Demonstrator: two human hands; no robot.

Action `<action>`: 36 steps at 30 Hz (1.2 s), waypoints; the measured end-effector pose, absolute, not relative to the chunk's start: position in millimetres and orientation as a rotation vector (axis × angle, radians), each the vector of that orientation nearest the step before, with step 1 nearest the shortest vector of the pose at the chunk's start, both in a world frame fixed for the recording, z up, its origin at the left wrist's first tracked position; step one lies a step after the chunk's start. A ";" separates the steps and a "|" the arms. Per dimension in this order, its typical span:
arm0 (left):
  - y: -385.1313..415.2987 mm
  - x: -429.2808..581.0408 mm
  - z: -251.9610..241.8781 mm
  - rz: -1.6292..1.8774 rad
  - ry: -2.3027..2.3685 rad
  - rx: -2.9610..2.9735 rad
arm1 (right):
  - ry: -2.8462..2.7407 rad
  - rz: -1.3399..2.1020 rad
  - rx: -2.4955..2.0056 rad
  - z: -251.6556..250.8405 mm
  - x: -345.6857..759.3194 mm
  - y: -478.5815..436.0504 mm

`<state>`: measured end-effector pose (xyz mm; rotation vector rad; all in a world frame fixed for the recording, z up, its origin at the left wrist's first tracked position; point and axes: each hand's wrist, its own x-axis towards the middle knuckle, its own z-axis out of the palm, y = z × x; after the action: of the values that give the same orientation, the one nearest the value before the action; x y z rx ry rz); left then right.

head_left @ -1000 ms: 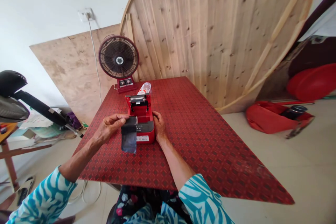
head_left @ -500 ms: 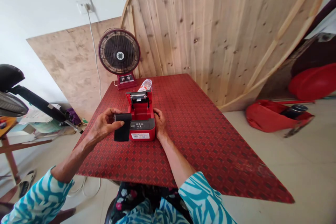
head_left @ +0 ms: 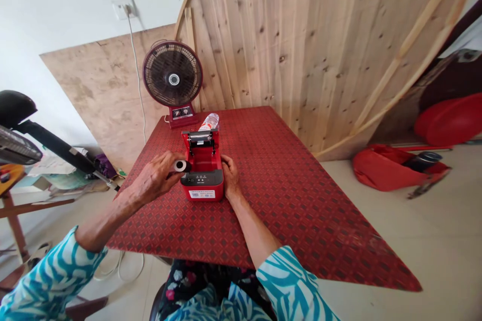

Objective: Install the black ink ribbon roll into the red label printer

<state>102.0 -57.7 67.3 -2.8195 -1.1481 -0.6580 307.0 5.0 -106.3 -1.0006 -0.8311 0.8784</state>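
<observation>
A small red and black label printer (head_left: pixel 204 194) stands on the table with its lid (head_left: pixel 201 136) tipped up and back, so its red inner bay (head_left: pixel 205 156) shows. My left hand (head_left: pixel 164 174) pinches a small roll (head_left: pixel 181 166) just left of the bay. The roll's pale end with a dark core faces me, and its outside looks black. My right hand (head_left: pixel 230 176) is curled against the printer's right side, fingers bent around its edge. A clear plastic bottle (head_left: pixel 210 121) lies behind the lid, partly hidden by it.
The table (head_left: pixel 301 220) has a red patterned cover. A dark red fan (head_left: pixel 173 80) stands at its far left corner. Wooden boards (head_left: pixel 271 35) lean behind. On the floor to the right lies a red bag (head_left: pixel 376 168); a black stand fan (head_left: pixel 56 145) is at left.
My left hand has turned the roll so that its end faces me and moved it slightly right, nearer the bay. The hanging black strip no longer shows. My right hand stays at the printer.
</observation>
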 end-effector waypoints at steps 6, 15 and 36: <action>-38.2 132.2 78.7 -0.169 -1.015 -2.746 | -0.828 0.884 -0.990 -101.8 306.5 2.6; -3.5 190.6 58.9 0.431 -0.876 -2.646 | -0.824 0.879 -0.990 -101.9 305.5 5.2; 28.7 181.0 51.8 0.383 -1.086 -2.974 | -0.833 0.898 -1.009 -102.8 305.9 6.3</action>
<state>181.0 28.7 51.8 -2.9739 -1.0864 0.3830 305.9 6.3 -102.8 -1.0085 -0.8333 0.8982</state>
